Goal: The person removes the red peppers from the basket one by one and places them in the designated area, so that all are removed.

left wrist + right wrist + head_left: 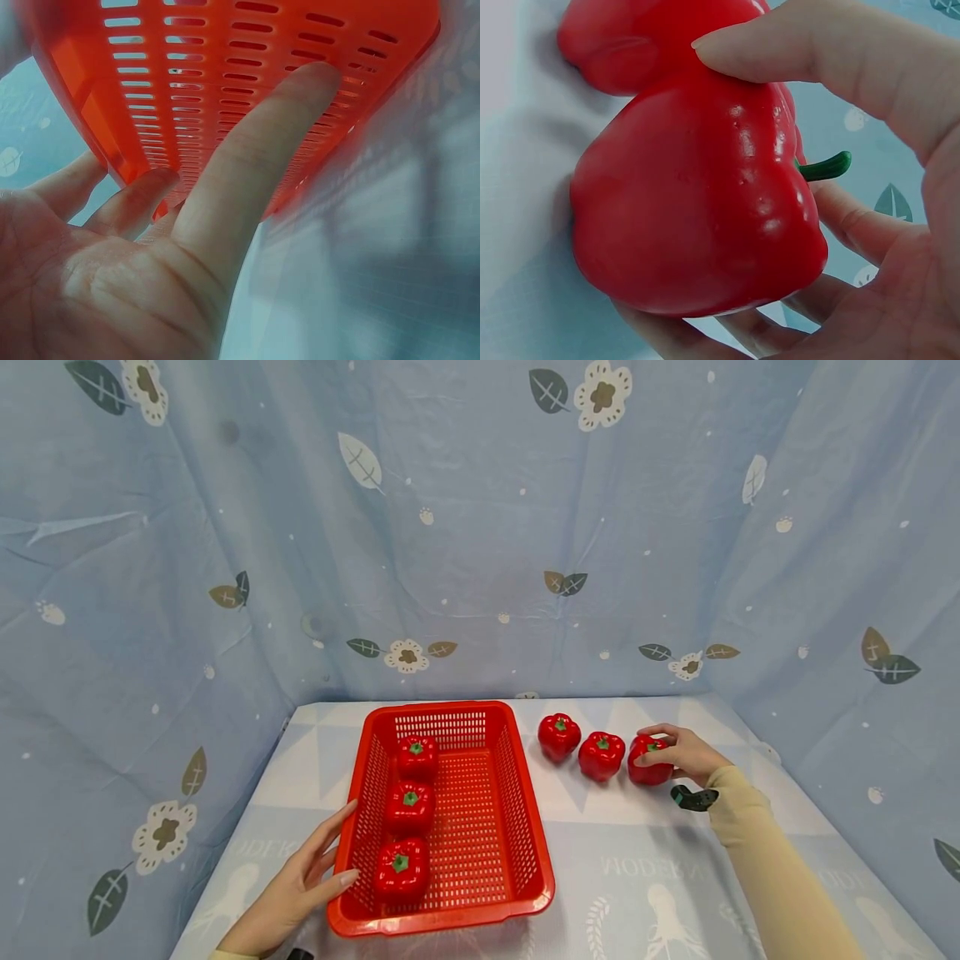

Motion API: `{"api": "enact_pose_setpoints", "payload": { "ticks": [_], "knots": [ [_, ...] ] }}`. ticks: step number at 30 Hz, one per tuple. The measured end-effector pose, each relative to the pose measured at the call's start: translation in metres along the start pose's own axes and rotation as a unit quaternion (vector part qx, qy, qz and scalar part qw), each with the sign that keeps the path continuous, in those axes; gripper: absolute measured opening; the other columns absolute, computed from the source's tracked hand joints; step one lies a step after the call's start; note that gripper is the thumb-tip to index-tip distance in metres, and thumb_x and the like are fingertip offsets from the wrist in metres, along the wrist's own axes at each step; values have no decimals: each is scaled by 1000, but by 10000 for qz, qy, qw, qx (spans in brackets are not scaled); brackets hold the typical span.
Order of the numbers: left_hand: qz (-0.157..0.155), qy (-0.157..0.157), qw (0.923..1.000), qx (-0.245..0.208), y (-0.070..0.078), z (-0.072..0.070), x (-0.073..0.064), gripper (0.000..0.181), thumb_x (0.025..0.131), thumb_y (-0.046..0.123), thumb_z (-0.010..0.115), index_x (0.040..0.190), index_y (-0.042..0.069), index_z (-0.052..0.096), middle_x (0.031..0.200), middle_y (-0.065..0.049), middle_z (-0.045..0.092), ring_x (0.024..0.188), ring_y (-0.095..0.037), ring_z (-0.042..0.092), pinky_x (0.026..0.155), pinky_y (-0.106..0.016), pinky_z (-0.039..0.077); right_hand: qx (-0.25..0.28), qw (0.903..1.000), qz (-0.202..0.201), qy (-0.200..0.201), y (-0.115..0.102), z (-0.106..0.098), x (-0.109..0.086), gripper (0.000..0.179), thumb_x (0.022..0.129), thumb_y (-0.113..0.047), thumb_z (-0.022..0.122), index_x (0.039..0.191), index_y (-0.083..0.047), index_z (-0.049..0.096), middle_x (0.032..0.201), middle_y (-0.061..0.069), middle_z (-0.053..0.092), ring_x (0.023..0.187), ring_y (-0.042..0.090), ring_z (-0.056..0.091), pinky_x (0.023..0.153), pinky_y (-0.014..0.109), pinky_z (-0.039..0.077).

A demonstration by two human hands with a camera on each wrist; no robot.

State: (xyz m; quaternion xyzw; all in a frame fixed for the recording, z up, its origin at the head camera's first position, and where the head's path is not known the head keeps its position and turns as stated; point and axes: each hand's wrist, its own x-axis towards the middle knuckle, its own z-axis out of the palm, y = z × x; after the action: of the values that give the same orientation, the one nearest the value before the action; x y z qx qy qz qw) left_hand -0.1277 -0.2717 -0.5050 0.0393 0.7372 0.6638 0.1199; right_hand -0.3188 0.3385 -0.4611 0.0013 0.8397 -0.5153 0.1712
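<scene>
My right hand grips a red bell pepper at the right end of a row. In the right wrist view, the thumb lies across this bell pepper and the fingers curve around its far side; its green stem points toward the palm. Two more bell peppers, one in the middle and one farther left, sit beside it. With fairly straight fingers, my left hand touches the left side of a red plastic basket. The left wrist view has the thumb against the slotted wall.
Inside the basket, three red bell peppers stand along its left side: back, middle and front. A patterned cloth covers the table. Blue flowered curtain surrounds the back and sides.
</scene>
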Motion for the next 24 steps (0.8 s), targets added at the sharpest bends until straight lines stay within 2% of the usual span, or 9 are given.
{"api": "enact_pose_setpoints", "payload": {
  "ticks": [9,16,24],
  "knots": [
    [-67,70,10000,2,-1,0,2,87,103,20,76,173,29,26,180,-19,15,158,-58,27,95,-47,64,-114,9999,-77,-54,0,-3,-2,81,98,-18,78,163,6,35,145,33,49,121,39,61,93,48,64],
    [-164,129,9998,-26,1,1,1,87,102,21,77,173,31,27,180,-18,16,158,-58,26,95,-48,64,-46,10000,-3,-20,0,-3,-1,79,97,-18,80,161,5,39,145,30,51,120,37,62,92,44,63],
    [-216,155,9996,17,0,1,0,86,102,21,77,173,32,28,180,-17,16,158,-59,25,97,-48,63,-65,9998,-135,-127,0,-4,-4,77,99,-18,77,160,7,39,144,32,52,117,34,63,92,42,64]
  ]
}}
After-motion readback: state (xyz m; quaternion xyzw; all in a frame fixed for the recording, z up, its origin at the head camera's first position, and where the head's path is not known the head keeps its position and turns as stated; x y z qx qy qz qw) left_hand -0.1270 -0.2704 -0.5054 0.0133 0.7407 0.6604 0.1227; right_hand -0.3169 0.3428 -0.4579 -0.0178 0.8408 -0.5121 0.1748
